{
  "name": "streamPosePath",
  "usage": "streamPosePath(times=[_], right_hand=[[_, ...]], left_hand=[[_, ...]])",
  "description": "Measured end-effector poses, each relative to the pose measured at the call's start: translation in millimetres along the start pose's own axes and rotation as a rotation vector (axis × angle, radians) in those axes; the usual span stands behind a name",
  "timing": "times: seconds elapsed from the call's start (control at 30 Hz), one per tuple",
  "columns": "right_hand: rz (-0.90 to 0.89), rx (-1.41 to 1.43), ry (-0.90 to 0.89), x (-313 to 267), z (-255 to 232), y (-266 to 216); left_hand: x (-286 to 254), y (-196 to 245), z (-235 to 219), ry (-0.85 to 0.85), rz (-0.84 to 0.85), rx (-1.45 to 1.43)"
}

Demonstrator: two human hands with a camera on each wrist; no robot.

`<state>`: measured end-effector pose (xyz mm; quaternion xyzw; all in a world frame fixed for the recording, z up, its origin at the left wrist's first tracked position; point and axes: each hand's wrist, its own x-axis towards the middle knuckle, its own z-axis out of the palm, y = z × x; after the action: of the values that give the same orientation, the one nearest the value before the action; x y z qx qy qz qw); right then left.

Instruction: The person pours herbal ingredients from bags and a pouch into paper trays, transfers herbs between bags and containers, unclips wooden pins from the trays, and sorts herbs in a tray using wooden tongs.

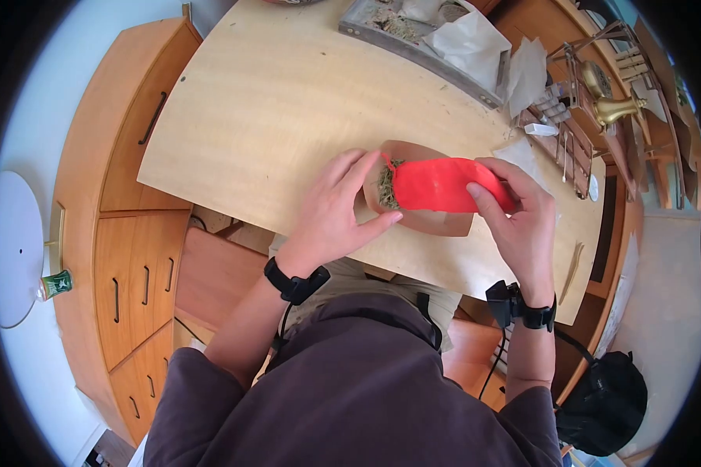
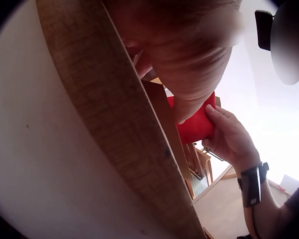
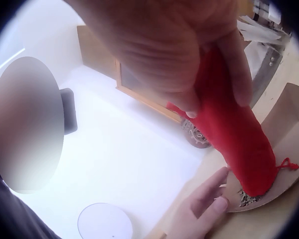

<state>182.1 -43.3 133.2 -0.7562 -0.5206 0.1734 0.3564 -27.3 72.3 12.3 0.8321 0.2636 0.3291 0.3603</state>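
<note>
A red cloth drawstring pouch [image 1: 436, 185] slants over a brown paper tray [image 1: 444, 226]. My right hand [image 1: 519, 214] grips the pouch at its right end, thumb on top. The pouch's other end, with a red cord [image 3: 288, 164], points down into the tray. Dried herb bits [image 1: 385, 187] lie in the tray at that mouth. At the tray's left end is my left hand [image 1: 331, 202], thumb and fingers spread apart and fairly straight around the rim. In the right wrist view this left hand [image 3: 202, 209] is close beside the tray wall, just below the pouch mouth.
A grey tray [image 1: 420, 58] with white paper and plant scraps stands at the table's far side. To the right are a wooden rack [image 1: 553, 144] and a brass vessel [image 1: 619, 109]. Wooden drawers [image 1: 136, 280] flank the table on the left. The table's near edge runs close to my body.
</note>
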Motion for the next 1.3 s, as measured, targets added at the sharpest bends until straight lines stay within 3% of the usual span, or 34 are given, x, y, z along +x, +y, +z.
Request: streamPosePath(times=[0.27, 0.4, 0.47, 0.6, 0.67, 0.77, 0.87, 0.97, 1.1, 1.17, 1.3], right_hand=[[-0.064, -0.063, 0.081, -2.4, -5.3, -8.1], [-0.015, -0.011, 0.112, -3.6, -11.0, -5.8], [-0.145, -0.089, 0.131, -3.9, -11.0, -2.5], [-0.133, -0.104, 0.174, -3.3, -18.2, -14.0], [-0.252, -0.189, 0.145, -3.1, -18.6, -12.1], [-0.171, -0.132, 0.195, -3.6, -23.4, -18.3], [-0.244, -0.189, 0.164, -4.6, -19.9, -18.9], [-0.178, -0.205, 0.221, -3.6, -29.1, -20.6], [-0.195, -0.235, 0.164, -5.7, -30.3, -20.6], [-0.150, -0.231, 0.234, -5.4, -36.1, -22.9], [-0.173, -0.240, 0.150, -8.0, -34.7, -28.3]], left_hand=[[1.3, 2.3, -1.5, -0.005, -0.010, 0.009], [1.5, 3.6, -2.5, -0.007, -0.008, 0.018], [1.7, 5.2, -3.2, -0.007, -0.025, 0.002], [0.9, 5.5, -3.4, -0.010, -0.033, 0.015], [1.9, 5.4, -2.8, -0.017, -0.038, 0.004], [1.3, 6.0, -4.1, -0.016, -0.028, 0.019], [2.0, 6.4, -3.3, -0.017, -0.031, 0.006], [2.3, 7.4, -4.4, -0.026, -0.045, 0.005], [3.3, 6.5, -2.4, -0.025, -0.047, -0.007], [2.4, 6.6, -3.8, -0.037, -0.058, -0.002], [2.5, 3.3, -1.2, -0.017, -0.017, 0.017]])
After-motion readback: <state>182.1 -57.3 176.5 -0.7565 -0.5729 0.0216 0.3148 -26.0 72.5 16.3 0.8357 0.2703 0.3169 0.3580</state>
